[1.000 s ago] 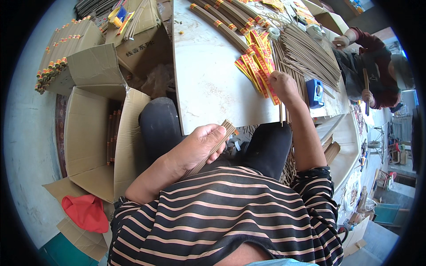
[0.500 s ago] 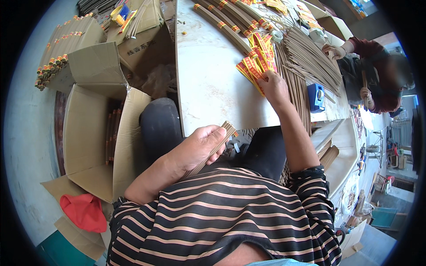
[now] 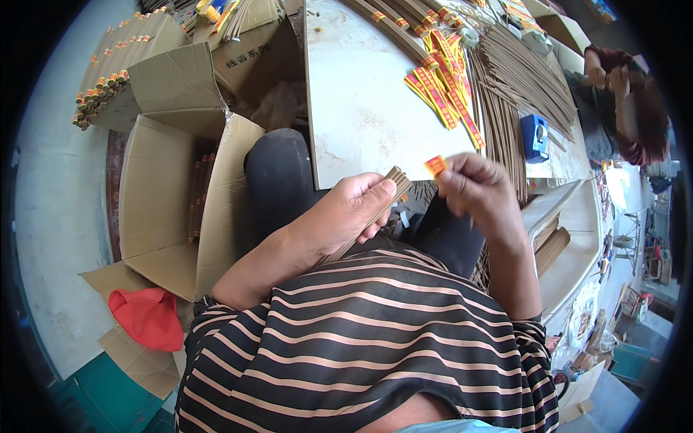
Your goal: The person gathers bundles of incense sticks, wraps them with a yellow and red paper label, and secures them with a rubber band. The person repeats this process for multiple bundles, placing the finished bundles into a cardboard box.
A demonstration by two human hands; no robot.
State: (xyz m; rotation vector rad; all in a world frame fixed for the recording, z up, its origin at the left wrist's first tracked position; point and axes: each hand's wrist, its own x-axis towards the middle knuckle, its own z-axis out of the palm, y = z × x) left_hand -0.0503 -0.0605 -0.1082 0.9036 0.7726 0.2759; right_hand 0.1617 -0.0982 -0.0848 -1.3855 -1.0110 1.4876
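My left hand (image 3: 359, 206) is wrapped round a bundle of thin brown incense sticks (image 3: 396, 175), held tilted near my lap with its end poking out past the thumb. My right hand (image 3: 482, 186) pinches a red and yellow paper label strip (image 3: 435, 166) a little to the right of that end, apart from it. More such labels (image 3: 442, 94) lie fanned out in a heap on the white table (image 3: 354, 123). Beside them are many loose incense sticks (image 3: 530, 79), and finished bundles (image 3: 393, 30) with red and yellow bands lie farther back.
A blue tape dispenser (image 3: 535, 138) stands at the table's right edge. On my left is an open cardboard box (image 3: 162, 195) with banded bundles inside, near a red cloth (image 3: 146, 317). Banded bundles (image 3: 115, 68) are stacked at far left. Another person (image 3: 624, 108) sits at the right.
My right hand has drawn back from the label heap toward my left hand with a label strip in it. The left hand keeps its hold on the bundle. The view has shifted slightly.
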